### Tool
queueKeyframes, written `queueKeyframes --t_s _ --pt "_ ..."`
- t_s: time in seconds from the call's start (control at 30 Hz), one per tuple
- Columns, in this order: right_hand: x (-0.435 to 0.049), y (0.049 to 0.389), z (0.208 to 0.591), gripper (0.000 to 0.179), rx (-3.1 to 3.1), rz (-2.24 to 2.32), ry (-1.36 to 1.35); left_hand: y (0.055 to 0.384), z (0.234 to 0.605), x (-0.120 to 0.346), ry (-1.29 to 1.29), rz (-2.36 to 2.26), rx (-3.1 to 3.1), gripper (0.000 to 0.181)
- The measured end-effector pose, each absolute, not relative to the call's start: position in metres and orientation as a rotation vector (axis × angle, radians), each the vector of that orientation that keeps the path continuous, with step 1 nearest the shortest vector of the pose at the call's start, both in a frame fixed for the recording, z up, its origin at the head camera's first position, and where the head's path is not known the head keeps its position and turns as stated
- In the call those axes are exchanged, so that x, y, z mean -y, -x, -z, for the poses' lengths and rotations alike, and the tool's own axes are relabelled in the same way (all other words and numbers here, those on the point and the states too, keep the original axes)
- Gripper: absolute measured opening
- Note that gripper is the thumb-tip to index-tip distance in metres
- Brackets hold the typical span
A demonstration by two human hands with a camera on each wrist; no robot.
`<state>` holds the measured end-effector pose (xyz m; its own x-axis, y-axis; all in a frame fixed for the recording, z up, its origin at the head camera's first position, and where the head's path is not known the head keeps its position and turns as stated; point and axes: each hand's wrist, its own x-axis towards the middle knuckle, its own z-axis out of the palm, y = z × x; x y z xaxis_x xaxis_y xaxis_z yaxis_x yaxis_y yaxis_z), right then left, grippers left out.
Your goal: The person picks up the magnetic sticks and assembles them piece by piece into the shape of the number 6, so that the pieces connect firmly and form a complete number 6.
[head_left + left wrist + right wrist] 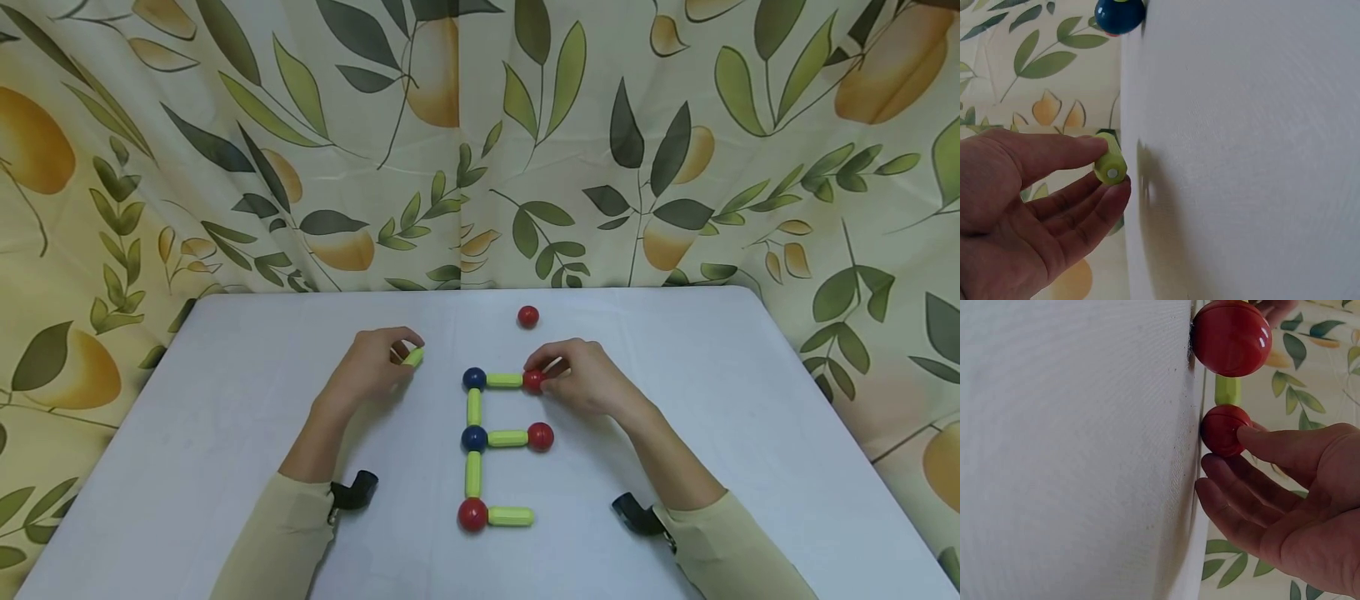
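Note:
My left hand pinches a yellow-green magnetic rod between thumb and fingers, above the table; a small silvery dot shows in its end. My right hand holds a red ball between thumb and fingertips. That ball sits at the right end of the top rod of an E-shaped figure lying on the table. The figure's upright runs from a blue ball through a second blue ball to a red corner ball. Its middle arm ends in another red ball; the bottom rod has a bare end.
A loose red ball lies near the back edge of the white table, beyond the figure. Behind the table hangs a leaf-and-fruit patterned cloth. A black wrist camera sits at the left cuff, another wrist camera at the right.

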<state>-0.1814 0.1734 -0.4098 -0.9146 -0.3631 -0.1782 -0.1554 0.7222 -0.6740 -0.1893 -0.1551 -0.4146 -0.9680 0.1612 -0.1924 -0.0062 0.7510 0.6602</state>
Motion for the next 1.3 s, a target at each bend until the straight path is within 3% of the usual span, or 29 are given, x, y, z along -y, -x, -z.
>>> queueKeyframes --t_s 0.5,1.3 --pt "-0.173 0.183 0.409 0.028 -2.612 0.987 0.385 0.170 0.411 0.144 -0.172 -1.106 -2.665 0.033" --pt "-0.175 0.182 0.408 0.027 -2.624 0.982 0.405 0.128 0.394 0.077 -0.341 -1.200 -2.447 0.029"
